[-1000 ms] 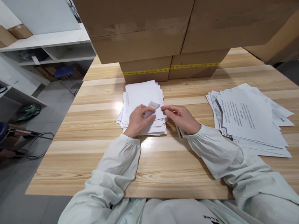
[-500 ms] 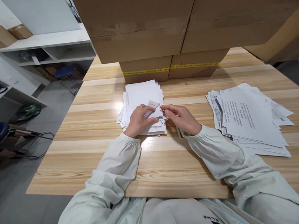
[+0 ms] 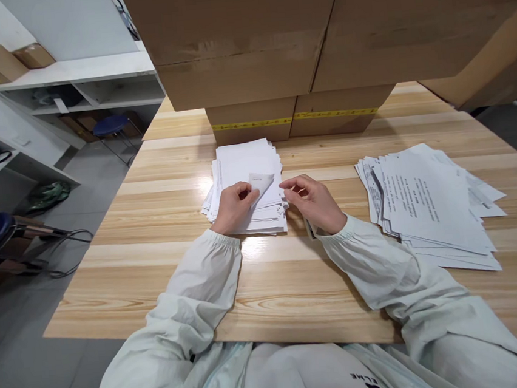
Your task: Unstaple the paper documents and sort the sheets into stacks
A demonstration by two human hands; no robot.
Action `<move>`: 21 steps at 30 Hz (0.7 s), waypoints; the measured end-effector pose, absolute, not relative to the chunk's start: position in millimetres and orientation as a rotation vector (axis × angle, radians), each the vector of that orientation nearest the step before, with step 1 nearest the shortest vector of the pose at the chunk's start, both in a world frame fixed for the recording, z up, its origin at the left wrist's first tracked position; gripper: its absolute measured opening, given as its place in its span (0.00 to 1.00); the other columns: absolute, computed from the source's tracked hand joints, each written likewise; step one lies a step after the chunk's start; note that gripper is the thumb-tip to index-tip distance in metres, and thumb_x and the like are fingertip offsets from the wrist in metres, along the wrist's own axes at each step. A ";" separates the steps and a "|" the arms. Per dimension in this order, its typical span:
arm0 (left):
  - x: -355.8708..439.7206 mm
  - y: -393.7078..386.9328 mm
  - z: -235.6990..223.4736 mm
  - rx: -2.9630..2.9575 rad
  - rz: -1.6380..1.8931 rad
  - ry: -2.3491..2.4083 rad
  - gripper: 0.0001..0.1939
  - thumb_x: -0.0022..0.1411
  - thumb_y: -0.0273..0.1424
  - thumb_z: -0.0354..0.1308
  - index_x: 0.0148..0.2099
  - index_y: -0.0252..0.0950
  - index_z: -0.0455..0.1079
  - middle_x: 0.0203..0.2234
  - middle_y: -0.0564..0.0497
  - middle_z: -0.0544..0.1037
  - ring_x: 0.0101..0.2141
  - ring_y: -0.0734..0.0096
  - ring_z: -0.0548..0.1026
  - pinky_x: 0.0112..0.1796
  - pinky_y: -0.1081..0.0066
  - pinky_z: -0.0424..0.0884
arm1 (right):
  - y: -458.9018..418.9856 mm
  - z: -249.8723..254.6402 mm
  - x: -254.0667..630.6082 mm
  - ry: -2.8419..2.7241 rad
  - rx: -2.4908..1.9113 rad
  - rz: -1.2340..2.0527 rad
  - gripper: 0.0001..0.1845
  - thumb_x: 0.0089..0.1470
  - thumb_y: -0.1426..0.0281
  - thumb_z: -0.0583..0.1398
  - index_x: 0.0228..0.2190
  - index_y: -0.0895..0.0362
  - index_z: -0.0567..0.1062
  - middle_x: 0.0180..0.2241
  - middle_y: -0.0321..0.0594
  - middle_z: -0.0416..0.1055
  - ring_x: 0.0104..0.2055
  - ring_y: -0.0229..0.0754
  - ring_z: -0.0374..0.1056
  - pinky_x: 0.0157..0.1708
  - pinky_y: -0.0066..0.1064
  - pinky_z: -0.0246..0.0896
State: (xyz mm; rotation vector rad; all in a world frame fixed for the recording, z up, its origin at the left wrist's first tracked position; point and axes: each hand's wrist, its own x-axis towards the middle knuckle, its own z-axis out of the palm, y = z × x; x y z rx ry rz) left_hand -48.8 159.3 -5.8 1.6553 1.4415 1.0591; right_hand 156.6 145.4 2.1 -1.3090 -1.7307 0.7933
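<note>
A stack of white paper sheets (image 3: 243,159) lies on the wooden table, its edges uneven. My left hand (image 3: 234,205) is over the lower part of the stack, thumb and fingers pinching a small folded piece of paper (image 3: 263,182) with faint print. My right hand (image 3: 313,201) is just beyond the stack's right edge. Its fingers are loosely bent, thumb and forefinger slightly apart, and nothing shows between them. Partly hidden beneath the right wrist lies a small dark-edged object (image 3: 309,230) whose kind I cannot make out.
To the right, a fanned pile of printed sheets (image 3: 423,196) rests on the table (image 3: 295,294). Large cardboard boxes (image 3: 244,43) stand stacked at the back, with smaller taped boxes (image 3: 251,118) beneath. A blue stool (image 3: 110,124) and white shelves (image 3: 77,68) are at the left.
My left hand has drawn slightly left, and the small folded paper in it now stands more upright. My right fingertips have curled in and shifted slightly right.
</note>
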 end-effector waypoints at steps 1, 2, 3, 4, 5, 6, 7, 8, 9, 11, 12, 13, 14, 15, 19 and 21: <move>-48.4 159.2 -5.7 1.612 1.075 1.436 0.10 0.54 0.32 0.60 0.24 0.36 0.65 0.19 0.58 0.64 0.24 0.76 0.61 0.28 0.71 0.58 | 145.4 1.3 156.4 -1.716 -1.307 0.813 0.12 0.54 0.65 0.58 0.35 0.56 0.79 0.36 0.42 0.76 0.33 0.39 0.69 0.38 0.35 0.66; -48.1 159.2 -5.7 1.570 1.090 1.429 0.11 0.54 0.32 0.61 0.24 0.36 0.65 0.19 0.58 0.65 0.24 0.76 0.61 0.28 0.72 0.58 | 145.5 0.3 156.0 -1.694 -1.303 0.853 0.11 0.54 0.64 0.59 0.33 0.57 0.79 0.34 0.41 0.76 0.32 0.39 0.68 0.37 0.34 0.65; -47.7 159.1 -5.5 1.532 1.103 1.425 0.11 0.53 0.33 0.62 0.24 0.36 0.65 0.19 0.57 0.65 0.23 0.76 0.61 0.27 0.72 0.58 | 145.8 -0.9 155.5 -1.666 -1.295 0.908 0.11 0.54 0.63 0.60 0.32 0.57 0.79 0.32 0.40 0.76 0.32 0.39 0.68 0.37 0.34 0.65; -47.2 158.7 -5.1 1.506 1.119 1.432 0.11 0.53 0.34 0.62 0.24 0.36 0.65 0.19 0.57 0.65 0.23 0.76 0.61 0.27 0.72 0.58 | 146.2 -1.9 154.8 -1.627 -1.284 0.976 0.12 0.53 0.62 0.60 0.32 0.57 0.78 0.32 0.41 0.76 0.32 0.39 0.68 0.37 0.34 0.66; -46.5 157.8 -4.3 1.513 1.138 1.450 0.11 0.54 0.34 0.62 0.24 0.36 0.65 0.19 0.57 0.65 0.23 0.76 0.61 0.27 0.72 0.59 | 146.8 -2.6 153.9 -1.574 -1.270 1.057 0.13 0.52 0.60 0.62 0.31 0.58 0.78 0.32 0.41 0.77 0.33 0.39 0.69 0.37 0.34 0.67; -45.2 156.1 -2.9 1.568 1.162 1.476 0.11 0.54 0.34 0.61 0.24 0.37 0.64 0.19 0.57 0.65 0.23 0.75 0.62 0.27 0.71 0.59 | 147.6 -2.8 153.1 -1.505 -1.253 1.147 0.15 0.52 0.57 0.63 0.31 0.58 0.78 0.32 0.42 0.77 0.33 0.40 0.69 0.37 0.34 0.68; -43.3 153.3 -1.1 1.675 1.187 1.498 0.11 0.56 0.33 0.60 0.24 0.37 0.64 0.19 0.56 0.66 0.24 0.74 0.63 0.29 0.70 0.60 | 148.6 -2.3 152.4 -1.419 -1.234 1.246 0.18 0.51 0.55 0.64 0.32 0.58 0.78 0.33 0.43 0.77 0.33 0.40 0.70 0.37 0.34 0.69; -40.7 149.5 1.1 1.833 1.205 1.504 0.11 0.58 0.32 0.59 0.25 0.37 0.63 0.21 0.55 0.67 0.25 0.73 0.64 0.30 0.70 0.61 | 149.5 -1.1 151.9 -1.323 -1.214 1.352 0.21 0.50 0.51 0.64 0.32 0.58 0.77 0.33 0.44 0.77 0.33 0.40 0.71 0.37 0.34 0.70; -37.2 144.8 3.5 2.025 1.203 1.488 0.11 0.60 0.31 0.57 0.25 0.37 0.63 0.22 0.53 0.69 0.27 0.71 0.65 0.32 0.69 0.62 | 150.5 0.7 151.7 -1.229 -1.193 1.457 0.25 0.49 0.48 0.63 0.33 0.58 0.77 0.33 0.45 0.77 0.33 0.41 0.72 0.36 0.35 0.71; -27.9 133.0 7.8 2.404 1.113 1.375 0.12 0.64 0.29 0.52 0.26 0.37 0.64 0.25 0.49 0.71 0.30 0.68 0.67 0.34 0.67 0.63 | 152.0 4.7 152.3 -1.086 -1.165 1.607 0.31 0.49 0.41 0.60 0.33 0.58 0.77 0.33 0.47 0.78 0.32 0.43 0.73 0.33 0.37 0.72; -22.4 126.6 9.5 2.538 1.039 1.317 0.14 0.66 0.28 0.49 0.27 0.37 0.64 0.25 0.48 0.71 0.30 0.67 0.67 0.35 0.66 0.62 | 152.4 6.3 153.0 -1.048 -1.161 1.639 0.32 0.50 0.40 0.58 0.33 0.58 0.76 0.32 0.47 0.78 0.32 0.45 0.74 0.32 0.37 0.72; -16.7 120.2 10.9 2.635 0.949 1.245 0.15 0.68 0.27 0.47 0.27 0.37 0.64 0.25 0.48 0.71 0.30 0.67 0.67 0.35 0.66 0.63 | 152.4 7.2 153.7 -1.033 -1.166 1.644 0.33 0.50 0.39 0.57 0.33 0.57 0.76 0.31 0.47 0.78 0.31 0.45 0.74 0.30 0.37 0.71; -11.2 114.1 12.5 2.692 0.869 1.182 0.16 0.68 0.25 0.45 0.27 0.37 0.64 0.24 0.48 0.71 0.29 0.67 0.68 0.34 0.65 0.63 | 152.2 7.4 154.6 -1.040 -1.179 1.626 0.32 0.50 0.39 0.58 0.32 0.57 0.76 0.30 0.46 0.78 0.31 0.45 0.74 0.28 0.36 0.70; -6.3 108.5 14.7 2.716 0.797 1.111 0.17 0.69 0.24 0.44 0.27 0.37 0.64 0.24 0.48 0.71 0.29 0.67 0.68 0.34 0.65 0.63 | 151.8 7.0 155.7 -1.060 -1.196 1.593 0.31 0.47 0.41 0.61 0.32 0.58 0.75 0.29 0.45 0.78 0.30 0.45 0.73 0.28 0.35 0.69; -0.6 91.3 35.2 2.506 0.872 0.901 0.10 0.68 0.32 0.51 0.34 0.39 0.71 0.33 0.45 0.78 0.38 0.61 0.74 0.42 0.61 0.69 | 152.1 5.2 162.2 -1.156 -1.170 1.481 0.29 0.35 0.50 0.72 0.33 0.58 0.75 0.31 0.42 0.79 0.32 0.45 0.74 0.31 0.35 0.69; -9.7 87.7 48.6 2.223 1.223 0.990 0.12 0.61 0.39 0.62 0.45 0.41 0.73 0.46 0.43 0.78 0.50 0.54 0.73 0.51 0.56 0.67 | 154.1 9.1 167.3 -1.142 -1.099 1.406 0.30 0.36 0.49 0.71 0.36 0.56 0.76 0.36 0.43 0.80 0.36 0.47 0.75 0.34 0.38 0.71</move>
